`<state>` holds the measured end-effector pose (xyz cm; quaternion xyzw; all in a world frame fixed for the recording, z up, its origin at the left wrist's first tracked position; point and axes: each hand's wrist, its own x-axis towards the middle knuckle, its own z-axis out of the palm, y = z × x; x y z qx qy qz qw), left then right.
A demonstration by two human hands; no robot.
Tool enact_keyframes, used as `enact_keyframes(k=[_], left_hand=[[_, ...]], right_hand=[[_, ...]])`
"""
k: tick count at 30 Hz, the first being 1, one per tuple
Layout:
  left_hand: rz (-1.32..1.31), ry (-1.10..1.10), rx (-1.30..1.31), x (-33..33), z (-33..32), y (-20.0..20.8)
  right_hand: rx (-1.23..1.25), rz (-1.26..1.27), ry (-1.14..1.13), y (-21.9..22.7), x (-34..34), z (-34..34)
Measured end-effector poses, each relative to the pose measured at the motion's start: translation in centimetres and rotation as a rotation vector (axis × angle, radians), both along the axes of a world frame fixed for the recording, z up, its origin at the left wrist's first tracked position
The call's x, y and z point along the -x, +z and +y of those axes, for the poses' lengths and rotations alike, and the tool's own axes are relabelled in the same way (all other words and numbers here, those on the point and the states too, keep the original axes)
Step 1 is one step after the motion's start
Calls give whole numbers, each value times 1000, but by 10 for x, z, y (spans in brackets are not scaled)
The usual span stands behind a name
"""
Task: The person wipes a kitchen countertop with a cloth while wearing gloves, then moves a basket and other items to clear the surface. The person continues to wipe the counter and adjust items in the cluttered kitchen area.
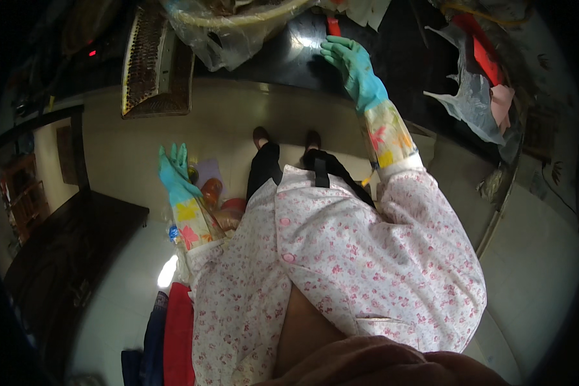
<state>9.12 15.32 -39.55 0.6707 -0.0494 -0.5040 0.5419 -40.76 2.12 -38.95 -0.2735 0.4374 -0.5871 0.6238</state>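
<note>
Both hands wear teal rubber gloves with flowered plastic cuffs. My right hand [356, 67] is at the black counter [283, 67], its fingers stretched to the left and nothing visible in them. Just beyond those fingertips lies a small red object [333, 26], whose kind I cannot make out. My left hand [177, 172] hangs low on the left with its fingers apart, holding nothing. Below the counter's edge, it is nearest to an orange-brown rounded thing [211, 191] and a pale purple piece [208, 170] near the floor.
A rusty metal grate [149, 71] juts past the counter's front edge. A basin in clear plastic [228, 51] stands at the back. Torn plastic bags [466, 106] hang at the right. A dark wooden bench [77, 248] stands left, near red cloth [179, 334].
</note>
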Motion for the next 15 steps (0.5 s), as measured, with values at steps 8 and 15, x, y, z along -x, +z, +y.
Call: enact_keyframes(k=[8, 15], left_hand=[[-171, 143, 191, -6, -4, 31], [-580, -340, 805, 69, -115, 220]], right_hand=[[452, 338, -162, 167, -3, -29], [603, 258, 183, 204, -50, -89]])
